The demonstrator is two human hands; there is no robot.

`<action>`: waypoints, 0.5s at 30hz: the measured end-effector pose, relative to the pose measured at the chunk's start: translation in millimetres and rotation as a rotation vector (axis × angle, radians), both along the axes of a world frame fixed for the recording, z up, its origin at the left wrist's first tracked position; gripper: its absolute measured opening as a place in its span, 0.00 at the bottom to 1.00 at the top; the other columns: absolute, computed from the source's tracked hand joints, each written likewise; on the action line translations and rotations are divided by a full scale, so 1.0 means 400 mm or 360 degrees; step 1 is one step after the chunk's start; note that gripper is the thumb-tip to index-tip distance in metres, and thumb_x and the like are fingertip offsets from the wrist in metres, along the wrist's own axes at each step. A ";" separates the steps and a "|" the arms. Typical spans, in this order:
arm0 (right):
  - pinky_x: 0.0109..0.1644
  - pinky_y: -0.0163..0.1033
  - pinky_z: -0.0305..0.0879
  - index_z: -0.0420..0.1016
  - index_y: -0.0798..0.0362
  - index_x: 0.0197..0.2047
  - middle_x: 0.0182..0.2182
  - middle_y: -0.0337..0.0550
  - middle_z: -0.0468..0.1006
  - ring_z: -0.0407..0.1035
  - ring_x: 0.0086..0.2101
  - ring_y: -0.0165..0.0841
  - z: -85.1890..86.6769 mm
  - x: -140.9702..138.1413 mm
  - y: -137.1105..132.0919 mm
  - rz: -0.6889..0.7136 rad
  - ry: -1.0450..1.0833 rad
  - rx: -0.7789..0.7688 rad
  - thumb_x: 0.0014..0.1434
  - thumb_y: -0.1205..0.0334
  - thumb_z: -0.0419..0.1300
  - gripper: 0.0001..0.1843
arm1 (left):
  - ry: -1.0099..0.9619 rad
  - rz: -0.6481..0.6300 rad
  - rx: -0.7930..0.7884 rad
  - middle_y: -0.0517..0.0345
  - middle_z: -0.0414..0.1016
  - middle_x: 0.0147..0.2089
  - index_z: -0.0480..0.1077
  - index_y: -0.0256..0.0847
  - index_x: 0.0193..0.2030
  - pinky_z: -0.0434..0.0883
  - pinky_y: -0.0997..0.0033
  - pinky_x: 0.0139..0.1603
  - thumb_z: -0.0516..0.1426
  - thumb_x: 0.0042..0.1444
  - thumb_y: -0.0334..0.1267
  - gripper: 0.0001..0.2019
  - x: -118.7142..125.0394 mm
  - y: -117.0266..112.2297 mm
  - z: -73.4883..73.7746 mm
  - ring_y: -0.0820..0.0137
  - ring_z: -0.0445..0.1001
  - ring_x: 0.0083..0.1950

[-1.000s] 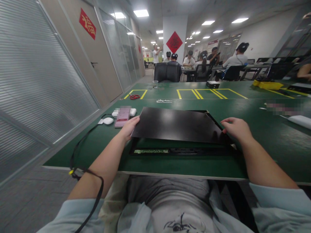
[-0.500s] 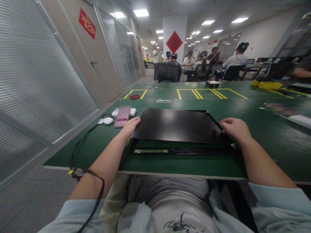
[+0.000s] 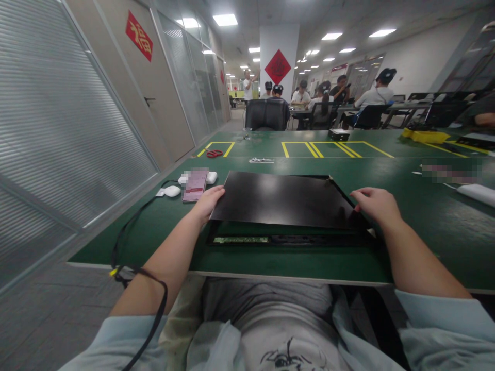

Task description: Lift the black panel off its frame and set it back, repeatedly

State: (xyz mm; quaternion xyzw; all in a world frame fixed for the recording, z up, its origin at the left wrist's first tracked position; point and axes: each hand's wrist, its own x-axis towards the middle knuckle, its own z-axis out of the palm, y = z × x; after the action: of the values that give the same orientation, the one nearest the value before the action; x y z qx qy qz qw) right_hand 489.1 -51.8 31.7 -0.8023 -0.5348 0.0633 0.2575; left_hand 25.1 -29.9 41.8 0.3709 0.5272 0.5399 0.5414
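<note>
A flat black panel (image 3: 280, 200) is held tilted above a black frame (image 3: 286, 240) that lies on the green table (image 3: 270, 260). Its near edge is raised off the frame. A green circuit strip (image 3: 240, 240) shows in the frame's near rail. My left hand (image 3: 207, 202) grips the panel's left edge, thumb on top. My right hand (image 3: 376, 204) holds the panel's right edge, with its fingers curled over the rim. A black cable (image 3: 133, 268) runs from my left forearm to the table.
Left of the panel lie a phone (image 3: 195, 185) and white devices (image 3: 172, 191). Farther back are red scissors (image 3: 214, 153), small metal parts (image 3: 261, 161), a black box (image 3: 339, 134) and a yellow tray (image 3: 425, 135). Several people sit at far tables.
Almost nothing has moved. Both hands keep the same hold on the panel; the left hand has crept very slightly up and to the right.
</note>
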 end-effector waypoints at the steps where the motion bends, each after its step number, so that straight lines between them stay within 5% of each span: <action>1: 0.29 0.41 0.60 0.82 0.47 0.36 0.22 0.43 0.81 0.75 0.31 0.43 0.000 0.000 0.000 -0.0017 -0.0005 0.0006 0.59 0.51 0.58 0.13 | 0.0013 0.0024 -0.0007 0.53 0.86 0.35 0.80 0.38 0.45 0.79 0.65 0.45 0.64 0.53 0.27 0.13 0.001 0.000 0.001 0.59 0.85 0.41; 15: 0.29 0.41 0.59 0.81 0.46 0.35 0.23 0.43 0.81 0.74 0.30 0.42 0.007 -0.005 -0.001 -0.0051 0.0048 -0.0061 0.59 0.53 0.58 0.12 | 0.0103 0.0034 -0.0001 0.53 0.86 0.35 0.81 0.39 0.44 0.79 0.60 0.49 0.64 0.51 0.28 0.13 0.006 -0.010 0.009 0.56 0.85 0.43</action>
State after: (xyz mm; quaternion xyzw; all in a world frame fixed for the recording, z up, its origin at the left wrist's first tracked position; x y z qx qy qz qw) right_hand 486.9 -52.2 34.5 -0.8146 -0.5165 0.0816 0.2510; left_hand 27.4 -34.0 45.5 0.3824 0.5484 0.5333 0.5183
